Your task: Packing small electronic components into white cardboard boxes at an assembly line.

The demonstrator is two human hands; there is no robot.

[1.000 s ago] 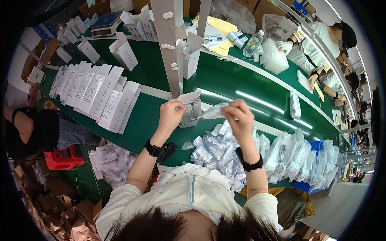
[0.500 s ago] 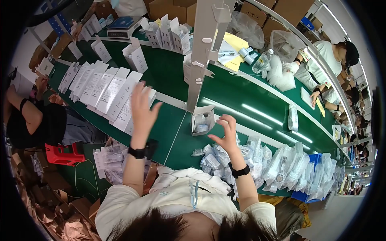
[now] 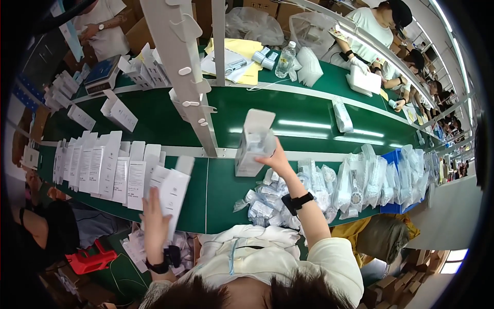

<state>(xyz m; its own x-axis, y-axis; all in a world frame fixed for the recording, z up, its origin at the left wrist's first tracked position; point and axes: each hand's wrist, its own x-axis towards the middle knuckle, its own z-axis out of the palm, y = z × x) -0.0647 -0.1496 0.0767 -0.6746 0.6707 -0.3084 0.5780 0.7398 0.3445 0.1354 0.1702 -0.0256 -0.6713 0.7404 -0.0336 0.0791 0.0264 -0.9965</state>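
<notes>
My right hand (image 3: 278,160) is closed around the right side of an upright white carton (image 3: 248,166). Its flap stands up, and clear-wrapped contents show at its top. On the left, my left hand (image 3: 154,219) is at a tall, narrow white carton (image 3: 175,194) that tilts at the near end of a row. Its fingers run along the carton's left side and the thumb crosses its lower part, so it appears to grip it. Beyond stands the row of white cartons (image 3: 110,159) with flaps up. Below the right hand lies a pile of clear-bagged parts (image 3: 265,206).
A metal post (image 3: 182,77) rises behind the near green table (image 3: 221,206). Bagged goods stand in and beside a blue bin (image 3: 393,159) at right. Two open cartons (image 3: 119,113) and a wrapped item (image 3: 341,114) rest on the green strip behind. Co-workers (image 3: 368,28) are across it.
The view has shifted. My right hand has taken hold of the open carton and raised it off the table. My left hand has come nearer and now meets the tall carton at the row's end.
</notes>
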